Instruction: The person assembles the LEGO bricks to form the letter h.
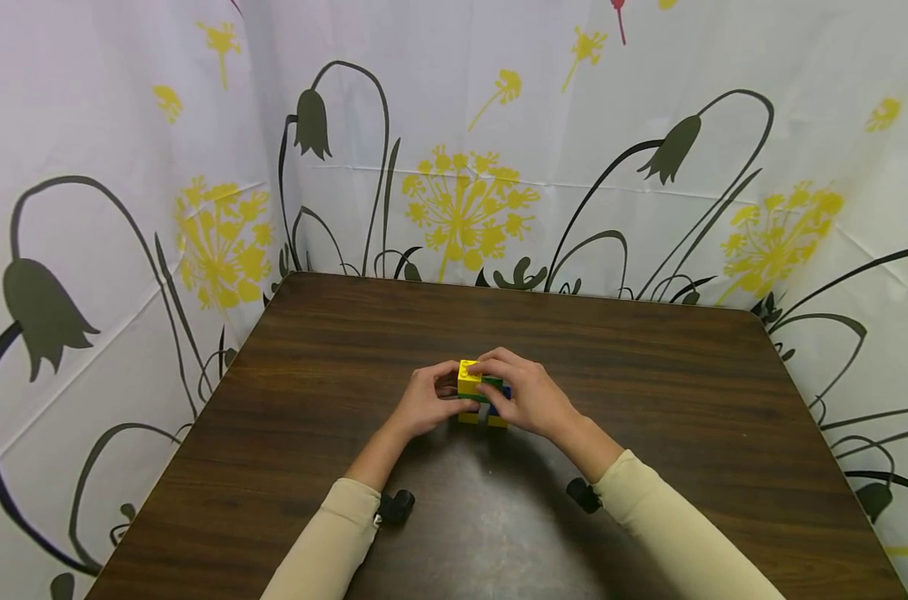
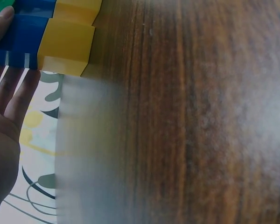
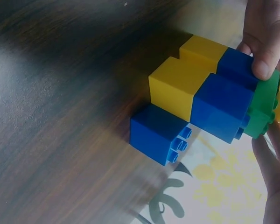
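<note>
A stack of toy building bricks (image 3: 224, 100) has two yellow-and-blue columns, a green brick (image 3: 266, 100) across them and a yellow brick (image 1: 469, 378) on top. My left hand (image 1: 428, 402) holds the stack from the left, thumb at the near side, fingers (image 2: 23, 95) behind the blue bricks (image 2: 21, 39). From the right, my right hand (image 1: 530, 395) grips its upper part, index finger over the top and thumb in front of the green brick. A separate blue brick (image 3: 154, 133), studs showing, stands beside the stack. In the head view the right hand partly hides the bricks.
The bricks stand on a dark brown wood-grain table (image 1: 333, 350). Behind and beside the table hangs a white curtain (image 1: 454, 108) printed with yellow and grey-green flowers. Small black wrist cameras (image 1: 398, 507) sit at both cream sleeves (image 1: 333, 533).
</note>
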A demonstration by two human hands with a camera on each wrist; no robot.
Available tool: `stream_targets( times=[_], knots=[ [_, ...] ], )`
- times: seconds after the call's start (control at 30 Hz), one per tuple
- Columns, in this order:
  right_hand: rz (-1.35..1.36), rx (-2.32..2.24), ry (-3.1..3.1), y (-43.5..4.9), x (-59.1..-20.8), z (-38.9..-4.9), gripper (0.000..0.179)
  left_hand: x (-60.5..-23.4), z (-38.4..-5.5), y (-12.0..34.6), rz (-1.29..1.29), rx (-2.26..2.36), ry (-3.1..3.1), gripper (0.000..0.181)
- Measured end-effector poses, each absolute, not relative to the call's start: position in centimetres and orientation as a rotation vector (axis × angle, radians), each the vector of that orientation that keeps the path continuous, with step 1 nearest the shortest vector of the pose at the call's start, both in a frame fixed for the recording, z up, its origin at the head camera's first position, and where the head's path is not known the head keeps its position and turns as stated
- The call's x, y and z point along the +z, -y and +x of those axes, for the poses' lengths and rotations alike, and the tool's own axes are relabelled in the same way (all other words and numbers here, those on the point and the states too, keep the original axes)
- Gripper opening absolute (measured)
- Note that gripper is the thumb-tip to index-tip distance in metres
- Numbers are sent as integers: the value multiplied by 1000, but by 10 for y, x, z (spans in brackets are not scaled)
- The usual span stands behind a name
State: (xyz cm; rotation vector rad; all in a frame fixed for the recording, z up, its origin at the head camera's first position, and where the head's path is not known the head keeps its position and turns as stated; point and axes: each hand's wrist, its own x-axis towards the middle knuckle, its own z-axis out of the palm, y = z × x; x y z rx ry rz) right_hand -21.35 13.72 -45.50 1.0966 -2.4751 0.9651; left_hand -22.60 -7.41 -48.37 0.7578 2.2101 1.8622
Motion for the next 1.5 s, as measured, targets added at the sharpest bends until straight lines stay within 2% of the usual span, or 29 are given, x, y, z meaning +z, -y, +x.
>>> stream_targets(
  times=[1.27, 1.5],
  knots=[
    [1050, 921, 2442, -131, -456, -209, 24, -485, -228, 74, 791, 1869, -2225, 44],
    [1029, 883, 2463, -131, -457, -206, 25, -490, -231, 76, 762, 1920, -2143, 36]
  ],
)
